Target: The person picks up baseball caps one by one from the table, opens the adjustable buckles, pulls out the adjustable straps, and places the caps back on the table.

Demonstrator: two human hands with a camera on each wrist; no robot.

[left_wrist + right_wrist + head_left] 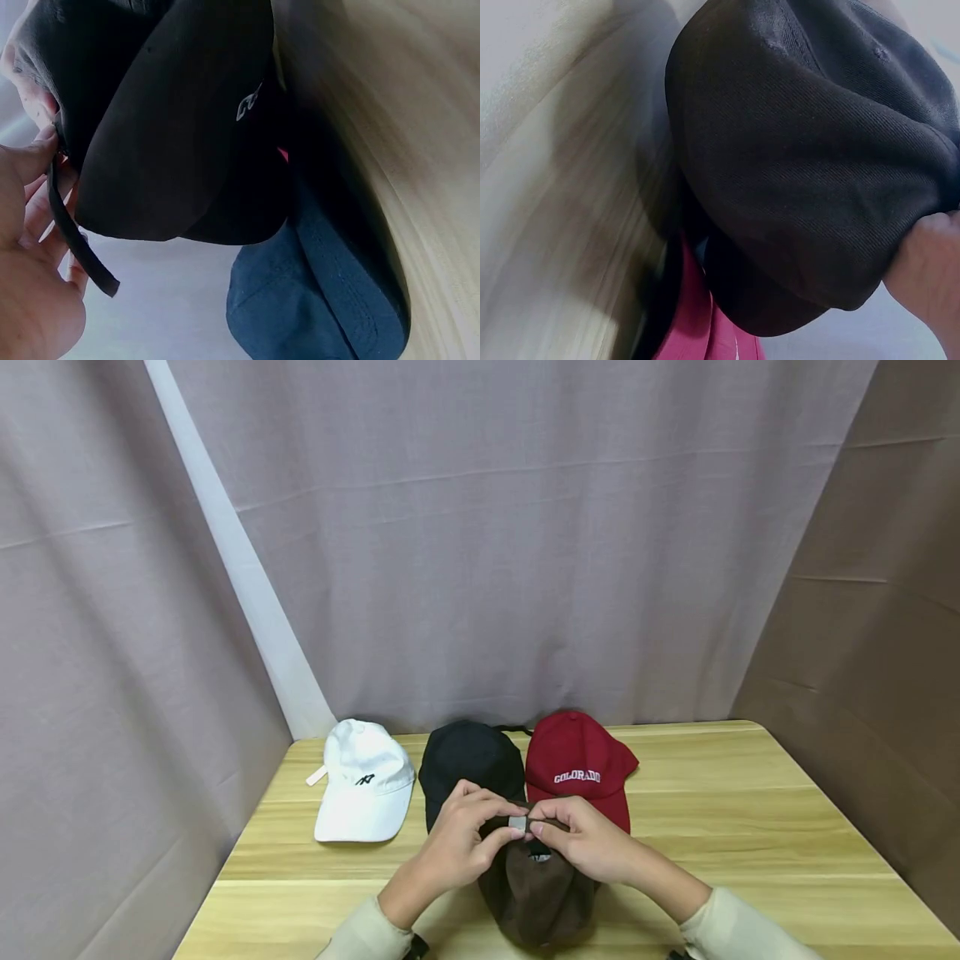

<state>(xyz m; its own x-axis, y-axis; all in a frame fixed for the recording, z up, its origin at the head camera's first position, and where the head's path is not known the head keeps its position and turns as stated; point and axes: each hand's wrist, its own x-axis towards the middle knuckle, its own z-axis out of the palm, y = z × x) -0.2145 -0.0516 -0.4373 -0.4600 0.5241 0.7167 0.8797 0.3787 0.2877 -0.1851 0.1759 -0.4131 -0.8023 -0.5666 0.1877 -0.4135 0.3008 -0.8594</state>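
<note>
A dark brown baseball cap (542, 897) is held over the front of the table, its back strap uppermost. My left hand (467, 837) pinches the strap between thumb and fingers at a small silver-grey buckle (517, 822). From the left, my right hand (588, 839) faces it, thumb and index finger pinching the strap just beside the buckle. The strap's loose end (81, 246) hangs past the left hand (34, 225) in the left wrist view. In the right wrist view the cap's crown (795, 165) hides most of the right hand (930, 274).
Behind the hands, a black cap (472, 760) and a red cap (573, 752) lettered "COLORADO" sit side by side. A white cap (365, 781) rests at the left. All are on a wooden table (735, 810) with grey curtains (487, 568) behind it.
</note>
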